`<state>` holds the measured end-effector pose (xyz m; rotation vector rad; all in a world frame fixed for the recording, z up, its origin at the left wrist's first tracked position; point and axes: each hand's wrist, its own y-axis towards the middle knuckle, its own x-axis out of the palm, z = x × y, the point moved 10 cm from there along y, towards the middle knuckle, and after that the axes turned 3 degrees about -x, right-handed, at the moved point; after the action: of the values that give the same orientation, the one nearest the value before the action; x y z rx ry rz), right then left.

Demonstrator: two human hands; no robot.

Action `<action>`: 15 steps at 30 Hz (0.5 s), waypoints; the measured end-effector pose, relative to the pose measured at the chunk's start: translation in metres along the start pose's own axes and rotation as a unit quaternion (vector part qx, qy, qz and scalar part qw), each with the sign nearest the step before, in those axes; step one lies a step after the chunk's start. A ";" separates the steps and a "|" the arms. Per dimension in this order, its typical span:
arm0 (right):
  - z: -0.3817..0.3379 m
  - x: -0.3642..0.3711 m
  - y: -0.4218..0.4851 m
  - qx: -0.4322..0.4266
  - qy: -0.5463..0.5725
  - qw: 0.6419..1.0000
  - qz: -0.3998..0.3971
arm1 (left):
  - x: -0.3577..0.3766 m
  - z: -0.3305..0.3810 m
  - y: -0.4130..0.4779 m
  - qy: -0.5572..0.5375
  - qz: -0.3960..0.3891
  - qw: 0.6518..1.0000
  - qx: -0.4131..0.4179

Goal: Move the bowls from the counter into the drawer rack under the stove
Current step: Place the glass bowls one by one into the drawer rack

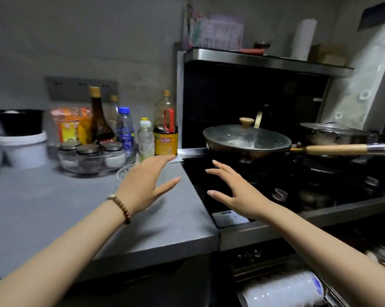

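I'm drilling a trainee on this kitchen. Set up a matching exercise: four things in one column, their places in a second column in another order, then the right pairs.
Things
1. lidded pan
2. stacked white bowls
3. paper towel roll
4. white tub

Places
A. on top of the range hood
B. far left of the counter
C. in the drawer rack below the stove
D. on the stove

Pairs: 1-D, 2-C, 3-A, 4-B

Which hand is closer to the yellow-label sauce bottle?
Left. The left hand reaches to the base of the yellow-label sauce bottle; the right hand is farther right, over the stovetop.
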<state>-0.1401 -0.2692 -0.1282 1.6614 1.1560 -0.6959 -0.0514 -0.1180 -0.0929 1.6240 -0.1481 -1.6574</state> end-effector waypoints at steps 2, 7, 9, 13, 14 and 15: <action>-0.018 0.017 0.020 -0.015 0.005 1.000 -0.015 | -0.008 -0.033 -0.009 0.015 0.005 0.999 -0.034; -0.052 0.056 0.060 -0.043 -0.005 0.998 -0.046 | -0.008 -0.093 -0.026 0.022 -0.032 0.994 -0.103; -0.060 0.069 0.072 -0.053 -0.004 0.997 -0.051 | -0.001 -0.109 -0.032 0.021 -0.052 0.991 -0.124; -0.064 0.090 0.088 -0.051 0.003 0.997 -0.064 | 0.015 -0.129 -0.038 -0.031 -0.082 0.984 -0.156; -0.064 0.094 0.090 -0.051 0.002 0.996 -0.066 | 0.018 -0.132 -0.039 -0.059 -0.083 0.981 -0.163; -0.064 0.097 0.091 -0.053 0.000 0.996 -0.067 | 0.021 -0.134 -0.039 -0.088 -0.083 0.978 -0.171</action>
<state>-0.0228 -0.1823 -0.1507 1.5065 1.2909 -0.7053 0.0525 -0.0459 -0.1550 1.2577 0.1812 -1.8372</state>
